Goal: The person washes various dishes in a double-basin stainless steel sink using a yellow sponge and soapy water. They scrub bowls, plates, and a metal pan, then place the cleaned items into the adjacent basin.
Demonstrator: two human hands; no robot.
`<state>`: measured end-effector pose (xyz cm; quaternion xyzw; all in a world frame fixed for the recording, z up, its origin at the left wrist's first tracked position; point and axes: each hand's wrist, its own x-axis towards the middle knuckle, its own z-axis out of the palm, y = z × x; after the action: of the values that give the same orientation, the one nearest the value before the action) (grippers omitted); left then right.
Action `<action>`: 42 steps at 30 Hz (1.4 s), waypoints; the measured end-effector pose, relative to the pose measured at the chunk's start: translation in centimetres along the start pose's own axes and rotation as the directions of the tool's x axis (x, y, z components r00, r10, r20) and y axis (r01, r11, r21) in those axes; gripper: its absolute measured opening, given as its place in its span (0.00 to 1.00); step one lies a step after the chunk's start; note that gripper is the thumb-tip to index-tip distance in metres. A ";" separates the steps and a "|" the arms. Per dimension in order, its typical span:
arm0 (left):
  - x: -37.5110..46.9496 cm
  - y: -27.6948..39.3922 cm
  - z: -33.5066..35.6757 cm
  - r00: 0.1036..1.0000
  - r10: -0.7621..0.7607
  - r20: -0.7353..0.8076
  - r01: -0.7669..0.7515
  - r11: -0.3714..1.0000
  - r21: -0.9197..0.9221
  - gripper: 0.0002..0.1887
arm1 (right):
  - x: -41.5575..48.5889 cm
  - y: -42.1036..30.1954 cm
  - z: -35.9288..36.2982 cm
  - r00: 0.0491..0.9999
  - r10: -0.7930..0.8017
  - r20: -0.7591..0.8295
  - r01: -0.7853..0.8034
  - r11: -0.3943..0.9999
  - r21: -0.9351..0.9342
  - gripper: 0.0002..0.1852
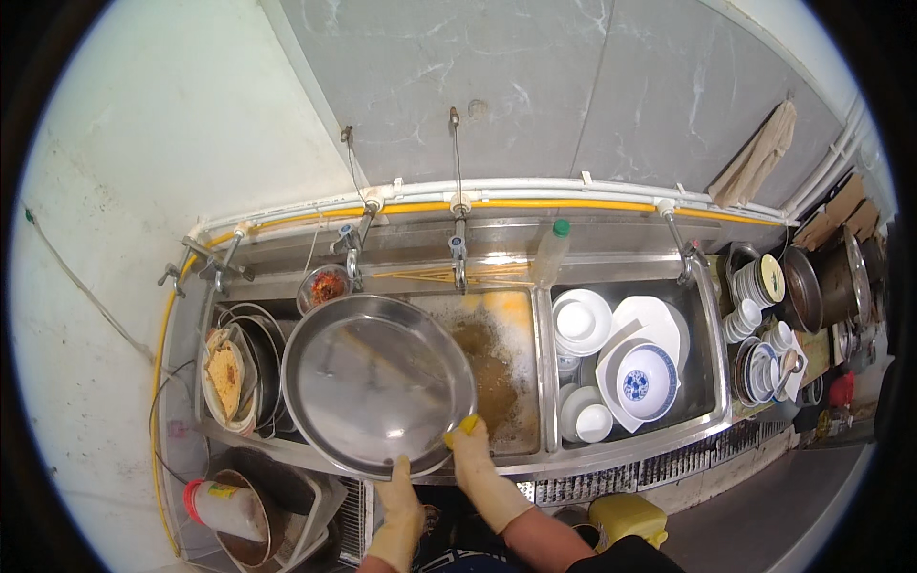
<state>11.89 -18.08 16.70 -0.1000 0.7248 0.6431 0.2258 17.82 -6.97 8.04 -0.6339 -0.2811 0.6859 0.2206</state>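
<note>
A large round stainless steel pan [380, 379], wet and shiny inside, is tilted over the left and middle basins. In a pale rubber glove, my left hand [397, 494] grips its near rim, thumb on top. My right hand [474, 455], gloved as well, presses a yellow sponge [462, 432] against the pan's right edge. Beside the pan, brown soapy water [494, 379] with foam fills the middle basin. The pan hides part of both basins.
White bowls and plates [637, 379] stand in the right basin. Pots with a yellow scrap [226, 379] sit at left. A green-capped bottle [553, 254] and chopsticks [430, 274] lie along the back ledge near the taps [458, 251]. A yellow jug [627, 521] stands below.
</note>
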 end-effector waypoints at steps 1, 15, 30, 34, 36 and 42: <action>-0.1 2.1 -2.2 0.999 0.024 0.025 -0.027 0.991 0.131 0.48 | -1.4 -1.9 -0.7 0.999 -0.014 0.030 0.018 0.992 -0.121 0.30; 6.0 6.8 -2.7 0.091 0.288 0.953 -0.994 -0.027 0.103 0.02 | 7.0 -15.0 -4.6 0.980 -0.183 0.073 0.195 0.947 -0.255 0.19; 7.6 8.5 0.9 0.987 0.127 0.102 -0.106 0.975 -0.197 0.18 | 20.1 2.2 2.0 0.988 -0.036 -0.150 0.100 0.889 0.447 0.15; 8.1 7.7 -1.2 0.999 0.032 -0.035 -0.039 0.968 -0.247 0.17 | 6.4 -2.3 7.2 0.932 -0.252 0.260 0.160 0.931 0.329 0.17; 7.9 7.2 0.8 0.999 0.005 -0.033 -0.012 0.975 -0.221 0.17 | 1.8 -4.2 8.9 0.839 -0.465 0.283 0.400 0.879 0.259 0.20; 8.1 7.7 2.6 0.988 0.093 0.125 -0.071 0.984 -0.166 0.19 | -8.0 -8.7 10.8 0.200 -0.861 0.468 0.977 0.213 -0.026 0.26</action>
<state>1.96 -13.20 19.72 -0.0451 0.6574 0.7136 0.2378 7.43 -6.86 20.19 -0.2217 -0.7476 0.4547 0.4303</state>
